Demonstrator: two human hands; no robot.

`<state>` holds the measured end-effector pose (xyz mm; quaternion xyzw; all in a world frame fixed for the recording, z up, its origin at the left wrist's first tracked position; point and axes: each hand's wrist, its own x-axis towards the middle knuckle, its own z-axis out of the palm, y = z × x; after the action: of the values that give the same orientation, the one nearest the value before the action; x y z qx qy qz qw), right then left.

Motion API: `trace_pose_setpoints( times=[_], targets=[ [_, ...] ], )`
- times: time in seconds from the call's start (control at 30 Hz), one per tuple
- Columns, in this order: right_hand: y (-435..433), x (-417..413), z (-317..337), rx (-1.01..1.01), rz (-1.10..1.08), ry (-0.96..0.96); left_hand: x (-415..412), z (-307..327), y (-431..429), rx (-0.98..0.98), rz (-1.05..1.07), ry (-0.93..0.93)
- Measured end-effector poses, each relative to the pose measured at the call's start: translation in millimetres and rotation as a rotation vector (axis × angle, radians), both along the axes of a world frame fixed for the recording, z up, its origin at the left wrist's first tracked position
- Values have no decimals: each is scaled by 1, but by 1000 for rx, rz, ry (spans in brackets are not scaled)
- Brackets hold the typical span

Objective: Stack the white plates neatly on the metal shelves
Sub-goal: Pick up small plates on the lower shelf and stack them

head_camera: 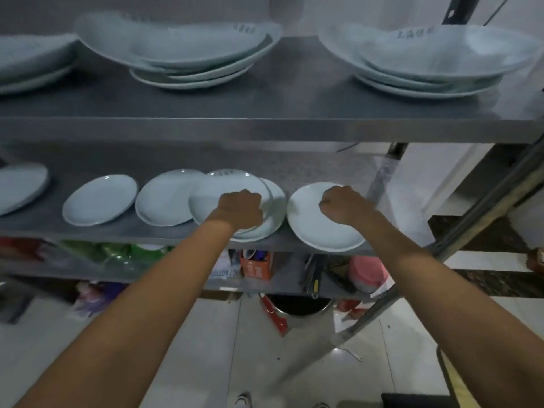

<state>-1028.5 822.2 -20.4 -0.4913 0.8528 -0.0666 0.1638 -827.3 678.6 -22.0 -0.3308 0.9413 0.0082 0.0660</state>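
Both hands reach onto the middle metal shelf (pixel 176 235). The left hand (pixel 240 209) grips the near side of a tilted white plate (pixel 212 198), fingers curled over its rim; this plate leans across a small pile (pixel 273 213) and overlaps a neighbouring plate (pixel 159 201). The right hand (pixel 343 204) is curled over the single plate (pixel 318 228) at the right end, whose near rim juts past the shelf's front edge; whether it is truly gripped I cannot tell.

Risks, as I judge them: the overhanging right plate could tip off the edge if pressed or nudged, and the tilted plate could slide or chip its neighbours if set down unevenly.

Counts on the middle shelf: one partly cut-off plate (pixel 20 187) at far left, one lone plate (pixel 100 200), the overlapped plate, the held plate above what looks like two more, and the right-end plate. On the upper shelf (pixel 265 129) sit three blurred stacks; their individual plates cannot be counted.
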Motion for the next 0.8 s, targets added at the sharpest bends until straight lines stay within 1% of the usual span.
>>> trace_pose_setpoints(
  times=[0.1,0.2,0.33,0.43,0.57,0.7,0.8],
  targets=[
    [-21,39,2,-12,33,11,45,4,-18,0,59,-36],
    [-47,76,5,-42,18,-33,82,9,-42,-9,110,-40],
    [-83,111,4,-34,-47,-36,113,5,-77,-55,93,-21],
    [-104,126,-3,12,-87,-20,120,-5,-100,-67,29,-66],
    [-122,136,-15,19,-149,6,114,-16,-125,-113,-40,-60],
    [-131,134,-35,66,-201,-14,105,-30,-142,-168,-22,-13],
    [-136,127,-53,55,-258,-67,98,-44,-153,-160,23,37]
  ],
)
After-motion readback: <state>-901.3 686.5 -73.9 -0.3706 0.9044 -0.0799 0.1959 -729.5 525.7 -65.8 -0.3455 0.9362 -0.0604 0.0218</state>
